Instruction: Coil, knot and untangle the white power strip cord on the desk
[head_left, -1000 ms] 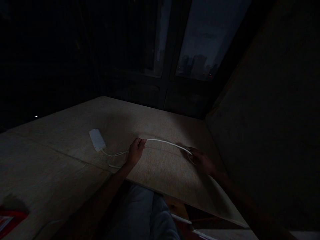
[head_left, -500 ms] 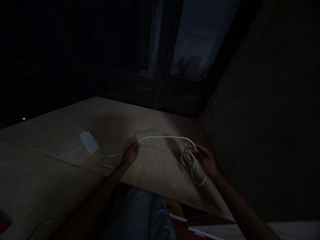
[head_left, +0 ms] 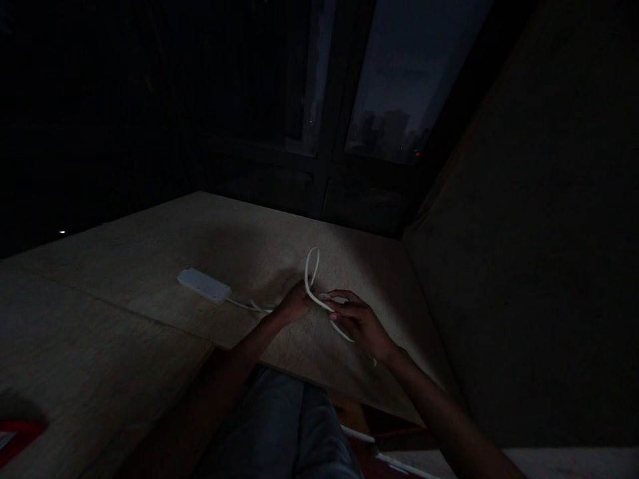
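Observation:
A white cable [head_left: 307, 271] runs from the end of a white oblong block [head_left: 204, 285], which looks like a power strip, lying on the wooden tabletop [head_left: 239, 239]. My left hand [head_left: 294, 305] is closed round the cable over the middle of the table; its fingertips are partly hidden behind the cable. A narrow loop of cable stands up above that hand. Close by on the right, my right hand [head_left: 360, 324] pinches the cable between thumb and fingers. More cable hangs below the right hand, partly covered by it.
The room is dim. Dark windows [head_left: 399, 86] rise behind the table, and a wall [head_left: 524, 266] stands to the right. A red object [head_left: 20, 436] lies at the lower left. My legs [head_left: 284, 426] are under the table's front edge.
My right hand has come left, close to my left hand, and the stretched cable is now bent into an upright loop. The white block has turned and shifted right.

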Demonstrator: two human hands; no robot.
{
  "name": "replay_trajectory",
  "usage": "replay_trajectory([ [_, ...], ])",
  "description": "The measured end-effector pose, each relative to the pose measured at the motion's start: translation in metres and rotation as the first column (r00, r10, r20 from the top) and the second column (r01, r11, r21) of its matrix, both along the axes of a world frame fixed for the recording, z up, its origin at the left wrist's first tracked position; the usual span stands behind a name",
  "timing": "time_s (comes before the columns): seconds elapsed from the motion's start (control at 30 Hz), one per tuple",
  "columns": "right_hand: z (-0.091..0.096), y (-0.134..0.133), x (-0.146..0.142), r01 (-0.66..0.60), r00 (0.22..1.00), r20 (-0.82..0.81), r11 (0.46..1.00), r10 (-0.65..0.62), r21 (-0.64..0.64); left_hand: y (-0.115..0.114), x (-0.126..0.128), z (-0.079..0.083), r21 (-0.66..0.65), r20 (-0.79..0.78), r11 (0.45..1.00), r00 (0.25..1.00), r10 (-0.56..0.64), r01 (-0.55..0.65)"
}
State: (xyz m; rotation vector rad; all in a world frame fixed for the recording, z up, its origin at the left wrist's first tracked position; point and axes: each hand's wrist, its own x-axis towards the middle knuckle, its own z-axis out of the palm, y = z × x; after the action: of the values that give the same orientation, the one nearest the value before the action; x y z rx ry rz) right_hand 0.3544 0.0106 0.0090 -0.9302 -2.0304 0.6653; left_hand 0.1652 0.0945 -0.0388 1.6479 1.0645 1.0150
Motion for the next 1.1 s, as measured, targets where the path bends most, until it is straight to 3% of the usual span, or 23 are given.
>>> replay_trajectory([
  [0.17,-0.027,0.014,-0.001,0.050,0.993,0.109,0.998,-0.054,0.042,-0.014,-0.010,0.005,-0.141,0.237,0.972,0.959,-0.153,0.190],
  [0.27,-0.039,0.017,-0.001,0.067,0.989,0.132,0.997,-0.072,0.044,-0.022,-0.014,0.001,-0.291,0.428,0.928,0.899,-0.093,0.234],
  [0.43,-0.046,0.018,-0.010,0.012,0.987,0.158,0.999,-0.016,0.032,-0.030,-0.006,0.000,-0.390,0.436,0.921,0.879,0.194,-0.010],
  [0.63,-0.069,0.035,-0.005,0.036,0.998,-0.046,0.984,-0.045,-0.174,-0.039,-0.013,0.017,-0.393,0.540,0.919,0.809,0.233,-0.002],
  [0.8,-0.087,0.046,0.012,0.089,0.959,-0.202,0.891,-0.197,-0.445,-0.038,-0.019,0.015,-0.386,0.546,0.919,0.783,0.298,-0.080],
  [1.0,-0.082,0.052,0.046,0.293,0.937,-0.033,0.832,-0.348,-0.471,-0.037,-0.016,0.016,-0.368,0.479,0.899,0.780,0.402,-0.238],
  [1.1,-0.077,0.049,0.067,0.317,0.933,0.012,0.806,-0.360,-0.500,-0.037,-0.016,0.019,-0.389,0.428,0.878,0.789,0.441,-0.280],
])
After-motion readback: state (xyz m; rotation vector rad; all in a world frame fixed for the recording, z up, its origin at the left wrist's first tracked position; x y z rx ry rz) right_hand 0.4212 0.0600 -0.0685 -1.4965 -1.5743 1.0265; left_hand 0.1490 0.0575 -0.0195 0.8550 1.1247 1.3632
